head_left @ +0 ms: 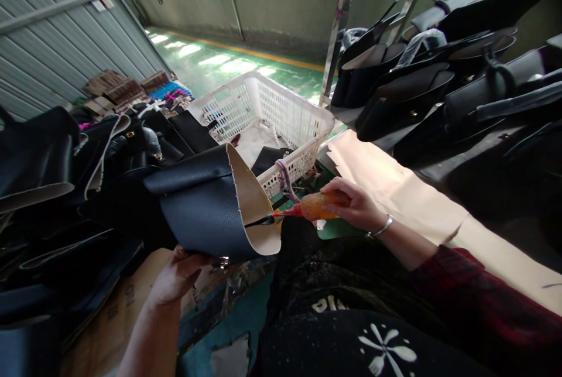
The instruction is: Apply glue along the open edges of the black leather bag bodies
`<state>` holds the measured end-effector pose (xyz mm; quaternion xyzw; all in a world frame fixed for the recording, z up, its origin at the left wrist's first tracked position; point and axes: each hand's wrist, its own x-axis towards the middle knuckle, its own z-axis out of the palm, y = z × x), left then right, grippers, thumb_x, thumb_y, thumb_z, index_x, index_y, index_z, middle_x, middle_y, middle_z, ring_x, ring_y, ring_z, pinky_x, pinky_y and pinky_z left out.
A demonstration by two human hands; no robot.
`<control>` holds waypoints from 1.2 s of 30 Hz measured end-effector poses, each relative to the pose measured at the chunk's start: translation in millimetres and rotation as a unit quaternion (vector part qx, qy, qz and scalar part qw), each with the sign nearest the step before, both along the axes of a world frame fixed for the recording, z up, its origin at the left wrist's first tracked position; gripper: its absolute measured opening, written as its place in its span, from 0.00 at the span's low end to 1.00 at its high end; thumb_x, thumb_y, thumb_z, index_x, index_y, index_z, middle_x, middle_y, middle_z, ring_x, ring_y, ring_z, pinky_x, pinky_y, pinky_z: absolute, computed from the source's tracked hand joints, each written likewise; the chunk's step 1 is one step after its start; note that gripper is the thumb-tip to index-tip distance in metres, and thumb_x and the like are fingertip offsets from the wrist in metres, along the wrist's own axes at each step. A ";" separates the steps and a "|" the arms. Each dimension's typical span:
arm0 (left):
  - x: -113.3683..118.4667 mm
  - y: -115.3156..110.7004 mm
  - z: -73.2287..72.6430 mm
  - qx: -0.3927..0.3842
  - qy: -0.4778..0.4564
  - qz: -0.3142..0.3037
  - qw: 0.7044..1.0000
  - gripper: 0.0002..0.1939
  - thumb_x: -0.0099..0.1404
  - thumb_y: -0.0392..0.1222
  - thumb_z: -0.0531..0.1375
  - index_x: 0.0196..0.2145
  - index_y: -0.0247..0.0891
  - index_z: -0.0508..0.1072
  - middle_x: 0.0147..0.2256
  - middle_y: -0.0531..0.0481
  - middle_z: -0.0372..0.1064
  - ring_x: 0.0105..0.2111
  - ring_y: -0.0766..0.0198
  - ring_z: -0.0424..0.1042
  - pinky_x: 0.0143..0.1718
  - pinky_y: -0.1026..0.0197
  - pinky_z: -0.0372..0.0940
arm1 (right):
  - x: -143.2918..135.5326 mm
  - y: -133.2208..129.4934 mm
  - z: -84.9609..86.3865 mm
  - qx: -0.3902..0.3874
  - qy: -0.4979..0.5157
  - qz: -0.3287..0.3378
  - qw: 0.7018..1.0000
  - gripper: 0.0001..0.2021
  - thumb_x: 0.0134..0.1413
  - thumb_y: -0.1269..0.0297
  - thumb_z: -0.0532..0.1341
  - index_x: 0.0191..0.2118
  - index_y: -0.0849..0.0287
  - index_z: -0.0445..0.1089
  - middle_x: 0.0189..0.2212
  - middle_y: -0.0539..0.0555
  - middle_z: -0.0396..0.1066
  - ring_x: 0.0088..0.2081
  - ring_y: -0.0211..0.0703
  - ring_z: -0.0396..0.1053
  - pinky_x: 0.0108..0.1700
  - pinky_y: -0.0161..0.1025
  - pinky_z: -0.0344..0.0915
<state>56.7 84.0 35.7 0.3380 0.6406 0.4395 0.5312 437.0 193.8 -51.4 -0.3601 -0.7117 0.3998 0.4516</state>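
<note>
A black leather bag body (206,207) lies tilted in front of me, its beige-lined mouth facing right. My left hand (182,271) grips its lower edge from below, near a small metal clasp (224,262). In my right hand (353,204) is an orange squeeze bottle (317,205) with a red nozzle, held sideways with my fingers wrapped round it. The nozzle points left at the bag's mouth, close to its raw edge. A thin dark strip (260,222) shows at the opening; I cannot tell whether it belongs to the bottle's tip or the bag.
A white plastic basket (302,113) with black pieces inside stands beyond the bag. More black bags (39,148) are heaped at left. At right, several finished-looking bags (408,96) sit on a rack, beside a beige sheet (395,189). A dark apron covers my lap.
</note>
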 end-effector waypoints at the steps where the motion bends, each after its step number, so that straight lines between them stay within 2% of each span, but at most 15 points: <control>1: 0.3 -0.2 0.2 -0.007 0.004 0.004 1.000 0.07 0.34 0.36 0.68 0.17 0.35 0.79 0.19 0.48 0.73 0.21 0.62 0.69 0.27 0.62 0.66 | 0.9 -1.0 0.4 0.007 -0.001 -0.001 1.000 0.14 0.55 0.53 0.71 0.41 0.56 0.72 0.35 0.54 0.72 0.34 0.44 0.72 0.35 0.38 0.71; 5: 1.1 0.0 0.4 -0.016 0.012 0.010 1.000 0.07 0.33 0.36 0.68 0.17 0.36 0.79 0.20 0.48 0.74 0.22 0.62 0.70 0.28 0.62 0.67 | 2.3 -5.1 3.8 0.036 -0.016 0.022 0.999 0.13 0.57 0.53 0.70 0.41 0.55 0.73 0.34 0.54 0.72 0.33 0.43 0.71 0.34 0.38 0.70; 8: 1.0 0.7 -0.1 -0.009 0.018 -0.006 1.000 0.07 0.35 0.37 0.67 0.18 0.36 0.80 0.21 0.47 0.75 0.23 0.61 0.70 0.29 0.61 0.67 | 0.9 -6.7 4.2 0.047 -0.008 0.009 0.999 0.13 0.57 0.55 0.70 0.42 0.55 0.73 0.34 0.53 0.71 0.33 0.43 0.71 0.34 0.38 0.70; 14: 2.1 1.8 0.3 0.016 0.040 -0.013 0.999 0.03 0.36 0.37 0.67 0.15 0.37 0.78 0.19 0.47 0.71 0.21 0.62 0.66 0.27 0.60 0.64 | -2.9 -5.1 -3.0 0.015 0.032 -0.020 0.999 0.14 0.56 0.53 0.70 0.42 0.55 0.73 0.35 0.53 0.71 0.34 0.44 0.72 0.35 0.37 0.71; 21: 1.8 2.7 2.6 -0.005 0.037 0.009 0.999 0.06 0.34 0.38 0.68 0.15 0.38 0.76 0.18 0.52 0.68 0.22 0.65 0.63 0.27 0.62 0.62 | -1.4 -11.1 -4.4 -0.021 0.021 0.022 0.999 0.17 0.55 0.49 0.70 0.41 0.56 0.73 0.35 0.54 0.72 0.34 0.44 0.72 0.35 0.39 0.72; 26: -0.4 2.3 1.1 -0.018 0.032 0.028 0.999 0.08 0.32 0.37 0.68 0.17 0.37 0.77 0.21 0.50 0.73 0.23 0.63 0.66 0.29 0.62 0.65 | -4.1 -7.8 -7.2 -0.023 0.042 -0.025 0.999 0.17 0.55 0.49 0.70 0.42 0.56 0.73 0.36 0.55 0.72 0.36 0.45 0.72 0.36 0.39 0.73; 32: 4.9 4.9 3.9 -0.005 0.029 0.028 0.999 0.08 0.33 0.37 0.67 0.18 0.38 0.77 0.20 0.51 0.73 0.22 0.62 0.68 0.26 0.62 0.66 | -5.8 -4.8 -8.6 0.011 0.023 -0.019 0.999 0.14 0.54 0.53 0.71 0.40 0.56 0.73 0.34 0.54 0.73 0.35 0.44 0.72 0.37 0.39 0.71; 36: 7.2 5.5 5.5 0.020 0.020 0.035 0.999 0.06 0.35 0.37 0.68 0.17 0.38 0.76 0.19 0.51 0.73 0.22 0.62 0.69 0.27 0.62 0.67 | -2.6 -10.0 -11.0 -0.027 0.046 -0.064 0.997 0.17 0.53 0.50 0.70 0.41 0.56 0.72 0.35 0.54 0.73 0.36 0.46 0.72 0.38 0.40 0.72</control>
